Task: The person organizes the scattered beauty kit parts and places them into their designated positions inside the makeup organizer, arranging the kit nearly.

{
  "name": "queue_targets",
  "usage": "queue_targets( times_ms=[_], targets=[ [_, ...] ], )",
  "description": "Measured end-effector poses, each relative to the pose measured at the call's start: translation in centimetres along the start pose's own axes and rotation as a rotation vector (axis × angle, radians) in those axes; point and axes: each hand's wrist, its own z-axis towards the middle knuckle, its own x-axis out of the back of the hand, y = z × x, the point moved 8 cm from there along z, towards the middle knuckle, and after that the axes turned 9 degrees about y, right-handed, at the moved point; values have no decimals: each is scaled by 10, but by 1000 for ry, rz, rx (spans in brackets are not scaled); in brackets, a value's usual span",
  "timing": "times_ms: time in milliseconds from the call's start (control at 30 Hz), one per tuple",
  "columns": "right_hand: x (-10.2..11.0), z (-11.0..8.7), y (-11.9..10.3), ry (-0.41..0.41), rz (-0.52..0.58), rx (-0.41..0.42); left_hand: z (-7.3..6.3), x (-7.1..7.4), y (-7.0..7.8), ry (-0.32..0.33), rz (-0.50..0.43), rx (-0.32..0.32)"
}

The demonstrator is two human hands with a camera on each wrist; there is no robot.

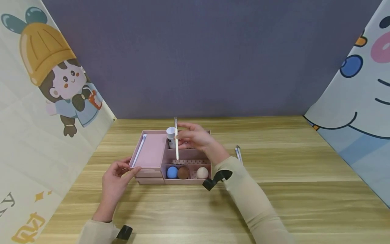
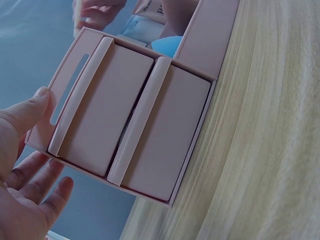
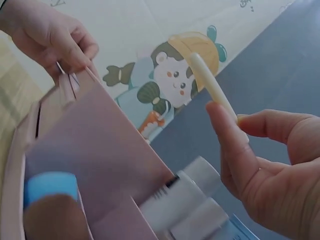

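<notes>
My right hand (image 1: 195, 137) pinches a thin white-handled brush (image 1: 177, 149) between thumb and fingers. The brush stands nearly upright, its grey tip at the top, above the rear compartments of a pink desk organizer (image 1: 153, 149). Just beside it is a white bottle (image 1: 171, 133) in the rear compartment. At the organizer's front left corner, my left hand (image 1: 115, 176) grips the edge, thumb in front and fingers along the side. A slim white stick (image 1: 140, 149) lies along the left of the organizer's flat top. In the left wrist view, two pink drawers (image 2: 107, 105) are closed.
A blue ball-like sponge (image 1: 172, 173), a brown one (image 1: 183, 173) and a cream one (image 1: 202, 173) sit in the front compartments. Slim white-handled tools (image 1: 238, 154) lie on the wooden table (image 1: 289, 189), right of the organizer. A grey-blue panel (image 1: 201, 61) stands behind.
</notes>
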Motion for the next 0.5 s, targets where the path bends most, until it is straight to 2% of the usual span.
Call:
queue_targets(
  times_ms=[333, 500],
  targets=[
    [-30, 12, 7, 75, 127, 3, 1, 0, 0, -4, 14, 3],
    [-44, 19, 13, 104, 136, 28, 1, 0, -1, 3, 11, 5]
  ],
)
